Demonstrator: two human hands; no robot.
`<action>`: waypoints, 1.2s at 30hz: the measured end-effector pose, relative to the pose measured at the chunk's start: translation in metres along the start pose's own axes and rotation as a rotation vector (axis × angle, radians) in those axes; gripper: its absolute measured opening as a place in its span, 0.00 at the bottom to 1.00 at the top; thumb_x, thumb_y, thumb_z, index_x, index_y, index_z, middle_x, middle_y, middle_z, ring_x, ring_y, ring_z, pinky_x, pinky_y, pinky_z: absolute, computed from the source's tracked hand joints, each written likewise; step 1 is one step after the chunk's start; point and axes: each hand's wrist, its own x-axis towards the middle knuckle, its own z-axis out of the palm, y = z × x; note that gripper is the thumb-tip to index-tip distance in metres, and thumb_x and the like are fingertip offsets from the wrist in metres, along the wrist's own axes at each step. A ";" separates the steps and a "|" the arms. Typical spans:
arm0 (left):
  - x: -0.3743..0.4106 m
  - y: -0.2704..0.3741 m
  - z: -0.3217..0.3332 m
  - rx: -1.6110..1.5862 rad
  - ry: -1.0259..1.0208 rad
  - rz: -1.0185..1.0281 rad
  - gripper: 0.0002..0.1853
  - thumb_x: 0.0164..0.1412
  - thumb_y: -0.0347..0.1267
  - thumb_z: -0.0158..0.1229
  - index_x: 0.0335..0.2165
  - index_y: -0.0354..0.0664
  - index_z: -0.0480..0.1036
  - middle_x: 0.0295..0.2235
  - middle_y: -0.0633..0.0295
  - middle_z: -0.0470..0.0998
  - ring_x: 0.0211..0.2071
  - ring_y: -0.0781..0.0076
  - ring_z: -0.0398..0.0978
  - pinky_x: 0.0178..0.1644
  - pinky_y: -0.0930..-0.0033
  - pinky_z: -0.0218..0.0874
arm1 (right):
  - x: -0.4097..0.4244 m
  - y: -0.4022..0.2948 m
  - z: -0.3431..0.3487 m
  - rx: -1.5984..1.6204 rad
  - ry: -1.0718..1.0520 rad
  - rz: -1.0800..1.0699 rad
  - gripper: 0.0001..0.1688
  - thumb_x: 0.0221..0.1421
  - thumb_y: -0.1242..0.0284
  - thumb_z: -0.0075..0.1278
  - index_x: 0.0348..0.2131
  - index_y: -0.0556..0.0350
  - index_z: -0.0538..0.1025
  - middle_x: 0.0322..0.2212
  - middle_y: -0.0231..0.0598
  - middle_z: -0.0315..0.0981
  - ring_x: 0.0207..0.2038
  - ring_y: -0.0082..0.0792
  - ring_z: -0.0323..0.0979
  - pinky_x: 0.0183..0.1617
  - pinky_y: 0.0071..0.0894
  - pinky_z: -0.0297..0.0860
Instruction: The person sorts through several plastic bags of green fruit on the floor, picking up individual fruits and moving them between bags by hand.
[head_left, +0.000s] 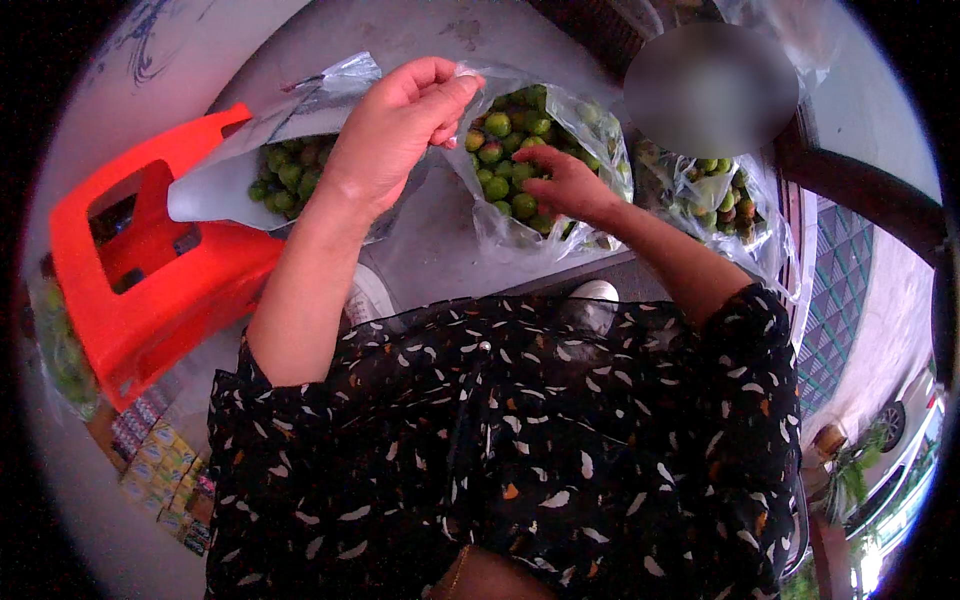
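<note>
My left hand (409, 124) pinches the rim of a clear plastic bag (491, 236) between thumb and fingers, holding that side up. Inside the bag lie many round green fruits (496, 187), some with a reddish blush; they look like plums. Over the bag's mouth reaches my right hand (566, 184), fingers apart and slightly curled at the fruits. No fruit shows in its grasp, and whether the fingertips touch any is unclear. Left of the bag, a whitish bag (217, 187) lies on its side with more green fruits (289, 176) in its opening, partly behind my left forearm.
A red plastic chair (180, 300) stands at the left. Another clear bag of fruits (724, 202) sits at the right, below a blurred oval. White shoes (596, 300) show on the floor. Small packaged goods (161, 457) lie lower left; a white car (900, 435) is outside.
</note>
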 end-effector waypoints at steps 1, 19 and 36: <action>-0.001 0.001 0.001 -0.009 0.010 -0.004 0.13 0.62 0.35 0.51 0.39 0.36 0.71 0.20 0.74 0.62 0.21 0.87 0.57 0.29 0.80 0.55 | 0.005 -0.001 -0.002 -0.214 -0.015 -0.092 0.17 0.50 0.68 0.51 0.40 0.57 0.71 0.24 0.37 0.70 0.22 0.29 0.70 0.26 0.31 0.68; -0.004 -0.005 0.002 -0.030 0.008 0.003 0.13 0.62 0.35 0.50 0.40 0.35 0.70 0.19 0.74 0.60 0.20 0.86 0.55 0.29 0.80 0.53 | 0.050 -0.030 -0.015 0.390 -0.265 0.083 0.18 0.57 0.61 0.43 0.46 0.42 0.71 0.30 0.34 0.75 0.24 0.24 0.69 0.26 0.23 0.67; -0.001 -0.003 0.003 -0.032 -0.016 0.018 0.14 0.62 0.35 0.50 0.40 0.35 0.71 0.19 0.74 0.61 0.21 0.86 0.57 0.30 0.80 0.54 | -0.008 -0.025 -0.006 0.439 0.019 -0.080 0.20 0.56 0.60 0.51 0.41 0.54 0.69 0.23 0.28 0.67 0.23 0.18 0.63 0.24 0.18 0.58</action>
